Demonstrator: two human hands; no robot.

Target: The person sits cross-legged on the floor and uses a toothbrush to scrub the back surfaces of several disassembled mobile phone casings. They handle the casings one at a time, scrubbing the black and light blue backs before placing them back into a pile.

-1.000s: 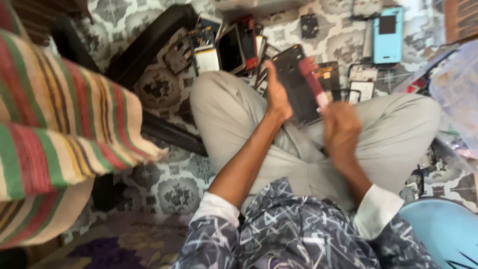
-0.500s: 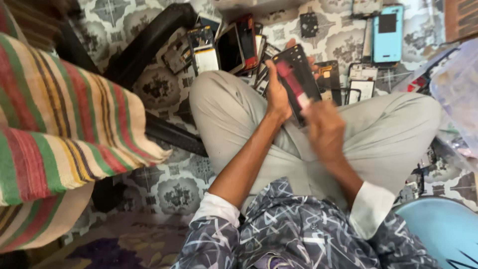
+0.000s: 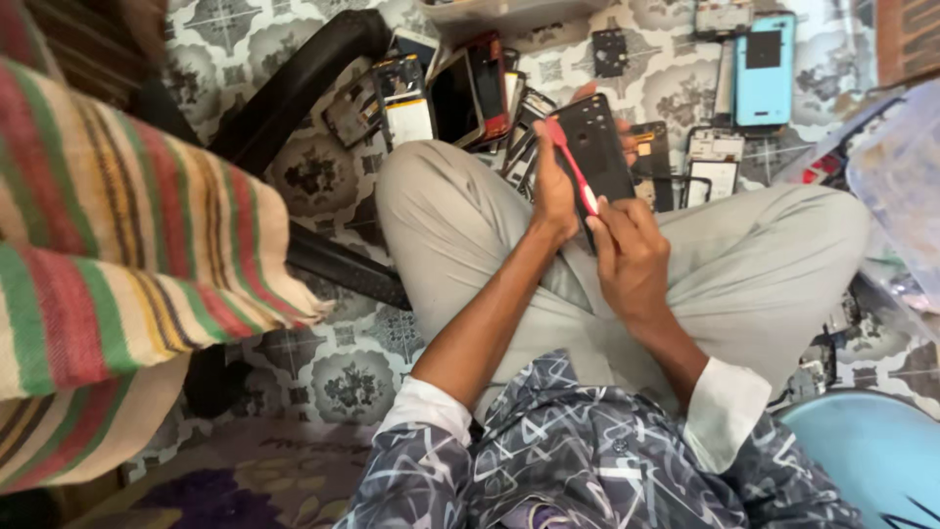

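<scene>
I sit cross-legged in grey trousers on a patterned floor. My left hand point(image 3: 554, 191) grips a black phone point(image 3: 609, 147) by its left edge, holding it upright over my lap with its back and camera cluster facing me. My right hand point(image 3: 632, 257) holds a thin red tool point(image 3: 574, 168) that lies slanted against the phone's left edge. Both hands are close together above my crossed legs.
Several phones and phone parts point(image 3: 460, 93) lie on the floor beyond my knees, and a light blue phone point(image 3: 764, 67) is at the upper right. A striped cloth point(image 3: 127, 255) fills the left. A black curved bar point(image 3: 299, 83), a clear plastic container point(image 3: 901, 186) and a blue stool point(image 3: 867, 456) surround me.
My right hand has come up from my lap to the phone and now presses the red tool along its edge. The left hand has kept the phone raised.
</scene>
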